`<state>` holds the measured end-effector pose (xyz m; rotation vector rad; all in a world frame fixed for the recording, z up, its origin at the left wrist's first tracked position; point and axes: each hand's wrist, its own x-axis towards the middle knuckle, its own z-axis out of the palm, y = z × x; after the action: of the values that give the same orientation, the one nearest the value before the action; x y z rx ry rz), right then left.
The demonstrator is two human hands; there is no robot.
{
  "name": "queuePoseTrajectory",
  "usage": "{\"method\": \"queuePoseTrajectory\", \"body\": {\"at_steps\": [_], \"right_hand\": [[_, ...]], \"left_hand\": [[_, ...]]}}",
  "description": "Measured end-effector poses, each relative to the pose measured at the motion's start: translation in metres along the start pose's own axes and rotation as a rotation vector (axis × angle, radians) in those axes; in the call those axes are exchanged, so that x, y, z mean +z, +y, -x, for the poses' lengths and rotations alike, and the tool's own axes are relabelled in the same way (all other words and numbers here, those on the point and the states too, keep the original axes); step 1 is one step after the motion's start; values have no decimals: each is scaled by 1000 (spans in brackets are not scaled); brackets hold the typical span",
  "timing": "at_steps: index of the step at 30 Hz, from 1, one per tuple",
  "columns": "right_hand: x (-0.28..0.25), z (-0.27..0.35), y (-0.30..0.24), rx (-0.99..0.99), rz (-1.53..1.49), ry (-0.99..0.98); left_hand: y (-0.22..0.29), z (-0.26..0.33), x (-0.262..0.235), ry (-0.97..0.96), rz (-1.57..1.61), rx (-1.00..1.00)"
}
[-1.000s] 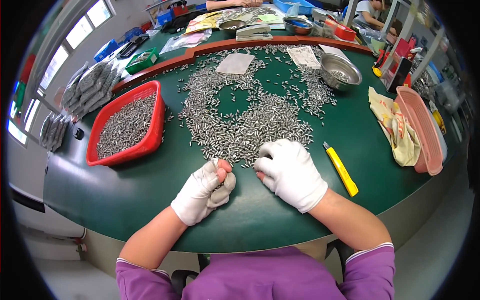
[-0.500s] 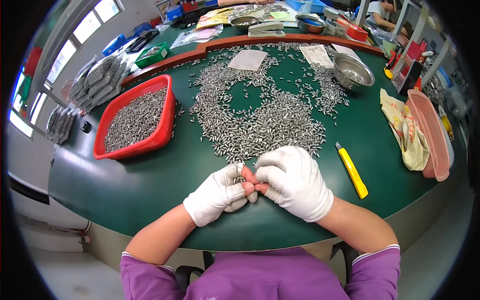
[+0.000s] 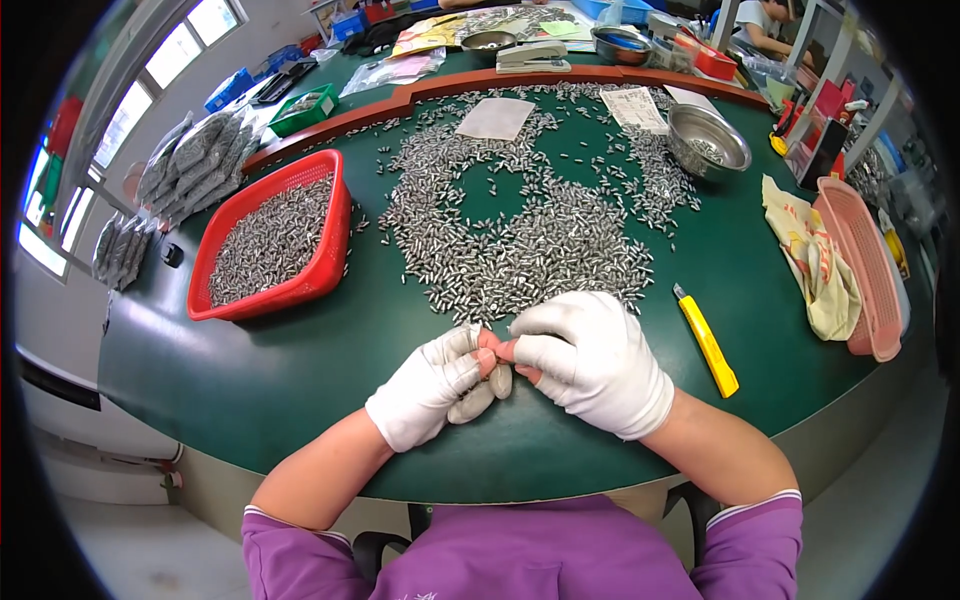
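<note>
My left hand (image 3: 425, 388) and my right hand (image 3: 598, 368) meet at the fingertips, just in front of a big spread pile of small silver metal pins (image 3: 510, 265). Both wear white gloves that leave some fingertips bare. The left fingers are curled closed; metal pins showed inside them half a second ago, but the fingers now mostly cover them. With thumb and forefinger, my right hand pinches at the left fingertips. Whatever lies in that pinch is hidden. To the right of my right hand rests a yellow utility knife (image 3: 708, 342).
On the left stands a red plastic basket (image 3: 335, 250) full of pins, with filled grey bags (image 3: 195, 165) behind it. A steel bowl (image 3: 735, 150) sits at the back right. A pink basket (image 3: 865, 270) and a cream cloth bag (image 3: 815, 265) lie at the right edge.
The fingers of both hands have shifted slightly left and closed over the pins that showed in my left hand. The pile, baskets and knife look the same.
</note>
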<state>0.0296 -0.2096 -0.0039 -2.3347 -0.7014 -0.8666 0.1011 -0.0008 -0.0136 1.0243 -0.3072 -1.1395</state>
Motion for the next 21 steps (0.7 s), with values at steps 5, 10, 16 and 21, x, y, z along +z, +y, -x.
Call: {"method": "queuePoseTrajectory", "body": {"at_steps": [5, 10, 16, 21], "right_hand": [[0, 0, 0, 16, 4, -20], [-1, 1, 1, 4, 47, -18], [1, 2, 1, 42, 42, 2], [-2, 0, -2, 32, 51, -45]], "left_hand": [[0, 0, 0, -12, 7, -2], [-1, 0, -2, -12, 9, -2], [0, 0, -1, 9, -10, -12], [1, 0, 0, -12, -29, 2]]}}
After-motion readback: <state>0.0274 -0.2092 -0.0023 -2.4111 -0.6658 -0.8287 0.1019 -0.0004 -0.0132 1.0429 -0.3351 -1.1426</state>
